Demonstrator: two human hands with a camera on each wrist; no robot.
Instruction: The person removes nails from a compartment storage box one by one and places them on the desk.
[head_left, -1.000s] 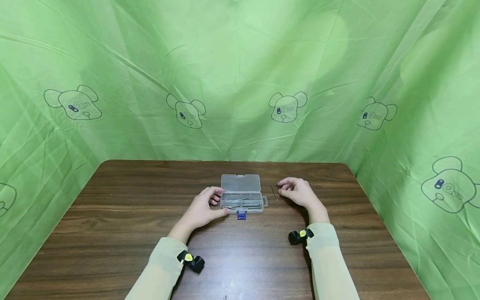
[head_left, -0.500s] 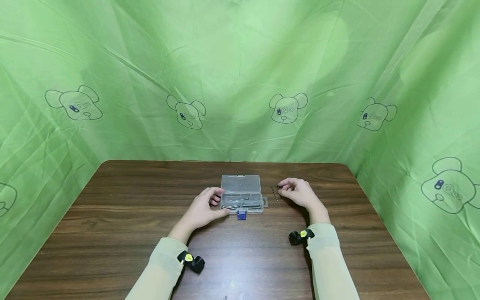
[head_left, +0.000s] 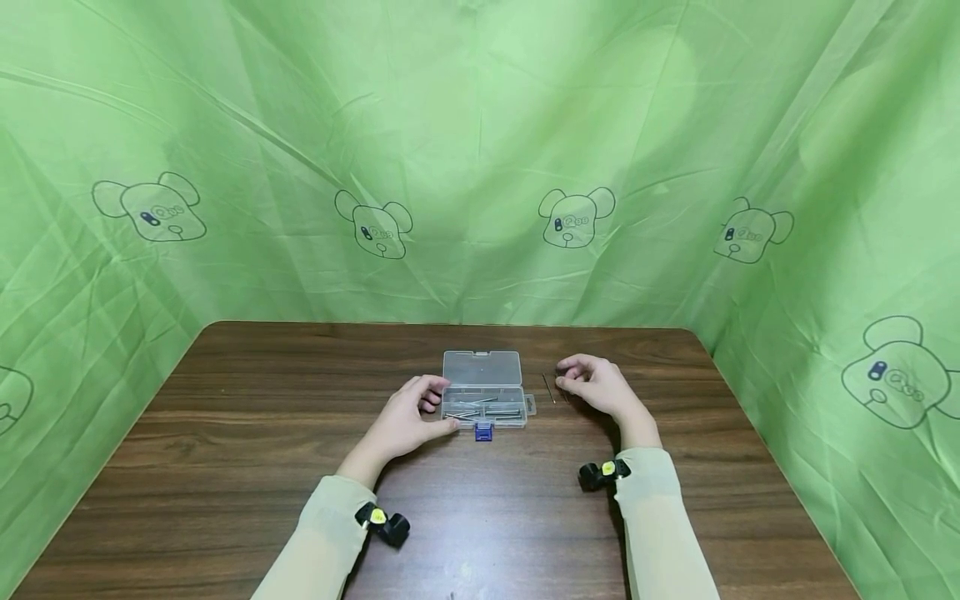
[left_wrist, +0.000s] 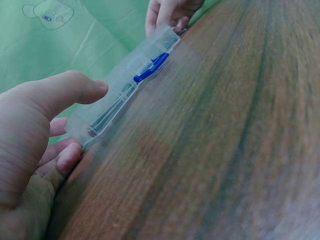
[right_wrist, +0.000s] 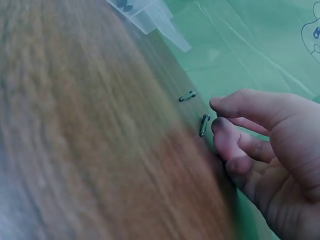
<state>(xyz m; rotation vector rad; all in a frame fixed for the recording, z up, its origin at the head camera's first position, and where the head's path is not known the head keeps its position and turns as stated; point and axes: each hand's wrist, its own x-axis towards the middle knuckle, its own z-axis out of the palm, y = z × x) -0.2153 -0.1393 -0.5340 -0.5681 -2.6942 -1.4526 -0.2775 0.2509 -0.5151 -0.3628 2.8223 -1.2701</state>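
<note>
A clear plastic storage box point(head_left: 483, 407) stands on the table with its lid point(head_left: 482, 369) folded back. Long metal nails point(head_left: 501, 412) lie in its compartments, and a blue latch point(head_left: 483, 432) hangs at the front. My left hand point(head_left: 401, 417) holds the box's left end, thumb at the front corner and fingers at the side and back. Right of the box, two loose nails point(right_wrist: 187, 96) lie on the table. My right hand point(head_left: 597, 385) is beside the nearer nail point(right_wrist: 204, 125), its thumb and fingers bent with a gap and no nail seen between them.
The brown wooden table point(head_left: 262, 467) reaches back to a green curtain point(head_left: 465, 150) printed with cartoon heads. A hanging tab point(head_left: 531, 404) juts from the box's right side. Both wrists carry small black cameras point(head_left: 382, 523).
Both hands, the box and the loose nails stay in place; the whole head view has shifted down very slightly.
</note>
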